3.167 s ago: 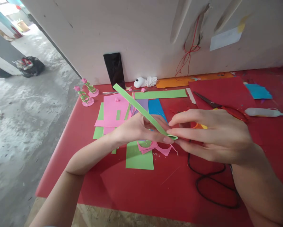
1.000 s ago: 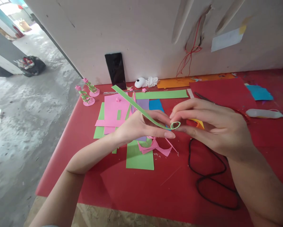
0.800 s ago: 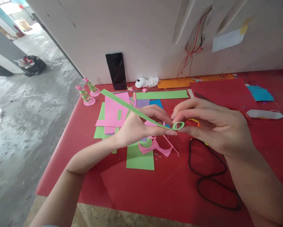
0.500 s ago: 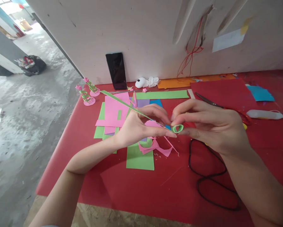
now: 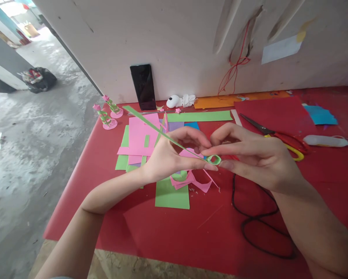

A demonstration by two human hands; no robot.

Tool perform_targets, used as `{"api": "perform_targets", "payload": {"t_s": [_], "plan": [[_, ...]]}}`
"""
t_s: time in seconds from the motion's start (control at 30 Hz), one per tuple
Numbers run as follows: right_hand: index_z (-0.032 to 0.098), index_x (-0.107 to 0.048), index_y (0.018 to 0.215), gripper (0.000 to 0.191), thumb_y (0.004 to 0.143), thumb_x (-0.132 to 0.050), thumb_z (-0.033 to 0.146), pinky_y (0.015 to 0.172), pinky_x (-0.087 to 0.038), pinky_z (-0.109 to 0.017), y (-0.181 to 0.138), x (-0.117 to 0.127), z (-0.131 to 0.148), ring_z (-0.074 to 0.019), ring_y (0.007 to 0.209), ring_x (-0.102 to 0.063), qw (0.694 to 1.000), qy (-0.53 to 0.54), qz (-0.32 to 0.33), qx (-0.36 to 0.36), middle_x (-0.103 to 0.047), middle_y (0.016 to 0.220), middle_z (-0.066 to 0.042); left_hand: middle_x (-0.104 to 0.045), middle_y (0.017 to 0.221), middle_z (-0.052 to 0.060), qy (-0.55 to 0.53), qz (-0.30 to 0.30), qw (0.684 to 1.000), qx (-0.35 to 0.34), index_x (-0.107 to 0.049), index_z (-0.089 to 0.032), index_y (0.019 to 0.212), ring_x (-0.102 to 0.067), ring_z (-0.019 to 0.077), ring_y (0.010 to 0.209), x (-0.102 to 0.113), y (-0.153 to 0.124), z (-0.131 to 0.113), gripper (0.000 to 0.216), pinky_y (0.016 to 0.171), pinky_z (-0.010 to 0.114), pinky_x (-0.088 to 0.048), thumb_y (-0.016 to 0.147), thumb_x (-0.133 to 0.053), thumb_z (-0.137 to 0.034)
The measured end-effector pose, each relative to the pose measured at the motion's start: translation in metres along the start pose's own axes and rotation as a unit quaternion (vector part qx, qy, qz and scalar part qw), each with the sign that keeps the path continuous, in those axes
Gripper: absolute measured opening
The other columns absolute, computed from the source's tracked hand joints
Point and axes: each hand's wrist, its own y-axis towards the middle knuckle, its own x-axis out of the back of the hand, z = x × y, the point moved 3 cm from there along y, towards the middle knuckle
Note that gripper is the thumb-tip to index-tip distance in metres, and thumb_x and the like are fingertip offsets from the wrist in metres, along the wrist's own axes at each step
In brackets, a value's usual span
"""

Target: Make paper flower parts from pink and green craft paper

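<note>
A long green paper strip (image 5: pixel 150 124) runs from the far left down to a small rolled coil at its near end (image 5: pixel 213 159). My left hand (image 5: pixel 174 157) pinches the strip just behind the coil, thumb underneath. My right hand (image 5: pixel 255 159) closes thumb and forefinger on the coil itself. Both hands hover above the red table (image 5: pixel 174 228), over a pile of pink and green paper sheets (image 5: pixel 139 135) and pink offcuts (image 5: pixel 195 182).
Scissors with red and yellow handles (image 5: pixel 278 133) lie right of my hands, a white glue bottle (image 5: pixel 325 140) beyond them. A black cord (image 5: pixel 258 228) loops under my right wrist. Two small paper trees (image 5: pixel 106 116) and a black phone (image 5: pixel 143 87) stand by the wall.
The strip's near end went from a flat fold to a rolled coil, tightened between my fingers. The free end has swung lower and leftward. My right hand shifted, uncovering the scissors.
</note>
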Motion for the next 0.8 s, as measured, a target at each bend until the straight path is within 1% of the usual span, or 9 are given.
{"api": "perform_targets", "payload": {"t_s": [0.13,0.27,0.33,0.43,0.53,0.6,0.7,0.8], "plan": [[0.046,-0.062,0.116,0.04,0.085,-0.06,0.021,0.071,-0.051,-0.026,-0.0028,-0.0006,-0.0031,-0.0104,0.086,-0.056,1.0,-0.012,0.015,0.001,-0.057,0.091,0.001,-0.064,0.076,-0.004,0.014,0.023,0.999,-0.028,-0.062,-0.016,0.077,-0.061,0.0052,0.07,0.0012,-0.0003,0.0018,0.035,0.066,0.016,-0.054,0.052,-0.087,-0.009],[0.046,-0.059,0.12,0.045,0.085,-0.058,0.018,0.069,-0.052,-0.025,-0.0034,-0.0009,-0.0031,-0.0105,0.086,-0.057,0.999,-0.021,0.034,0.004,-0.056,0.093,0.001,-0.063,0.079,-0.003,0.041,0.035,0.997,-0.052,-0.063,-0.017,0.081,-0.06,0.0053,0.071,0.0018,-0.0005,0.0008,0.034,0.066,0.017,-0.053,0.057,-0.086,-0.014],[0.044,-0.062,0.117,0.04,0.085,-0.06,0.02,0.067,-0.053,-0.026,-0.0025,-0.0006,-0.0016,-0.0111,0.085,-0.057,0.999,-0.025,0.029,0.006,-0.057,0.092,0.0,-0.063,0.079,-0.003,0.059,0.039,0.996,-0.058,-0.062,-0.017,0.081,-0.059,0.0053,0.07,0.0013,-0.0006,-0.0001,0.033,0.068,0.018,-0.053,0.058,-0.086,-0.018],[0.04,-0.068,0.109,0.031,0.082,-0.063,0.024,0.07,-0.055,-0.028,-0.0007,-0.0008,0.0002,-0.0134,0.087,-0.06,0.999,-0.026,0.024,-0.001,-0.06,0.093,-0.001,-0.06,0.078,-0.003,0.096,0.041,0.992,-0.074,-0.06,-0.018,0.082,-0.057,0.0052,0.069,0.0002,-0.0007,-0.0005,0.033,0.069,0.019,-0.052,0.061,-0.085,-0.024],[0.037,-0.07,0.104,0.026,0.082,-0.064,0.025,0.073,-0.056,-0.029,0.0005,-0.0019,0.0001,-0.0142,0.09,-0.062,0.999,-0.017,0.028,-0.027,-0.063,0.094,-0.001,-0.058,0.083,-0.003,0.141,0.025,0.983,-0.118,-0.059,-0.021,0.091,-0.051,0.0049,0.07,0.001,-0.0014,0.0001,0.037,0.067,0.018,-0.05,0.063,-0.083,-0.025],[0.035,-0.072,0.101,0.024,0.082,-0.064,0.024,0.07,-0.056,-0.027,0.0012,-0.0029,0.0001,-0.0125,0.086,-0.062,0.999,-0.01,0.031,-0.039,-0.063,0.091,-0.001,-0.055,0.086,-0.003,0.162,0.021,0.973,-0.162,-0.056,-0.023,0.096,-0.049,0.0055,0.072,0.0021,-0.0023,0.0004,0.041,0.067,0.017,-0.049,0.064,-0.082,-0.023],[0.035,-0.072,0.098,0.024,0.082,-0.063,0.02,0.064,-0.052,-0.022,0.0019,-0.0039,0.0003,-0.009,0.079,-0.061,0.998,0.003,0.031,-0.055,-0.064,0.087,0.001,-0.051,0.088,-0.002,0.187,0.034,0.957,-0.218,-0.055,-0.025,0.095,-0.049,0.0078,0.079,0.0035,-0.0034,-0.0002,0.036,0.07,0.019,-0.048,0.068,-0.079,-0.021],[0.031,-0.074,0.09,0.017,0.08,-0.064,0.022,0.063,-0.051,-0.023,0.0017,-0.005,-0.0008,-0.0094,0.077,-0.061,0.996,0.012,0.021,-0.085,-0.065,0.086,0.001,-0.045,0.087,-0.001,0.243,0.041,0.937,-0.249,-0.057,-0.024,0.088,-0.048,0.009,0.081,0.0036,-0.0046,-0.0027,0.025,0.072,0.021,-0.047,0.072,-0.076,-0.021]]}}
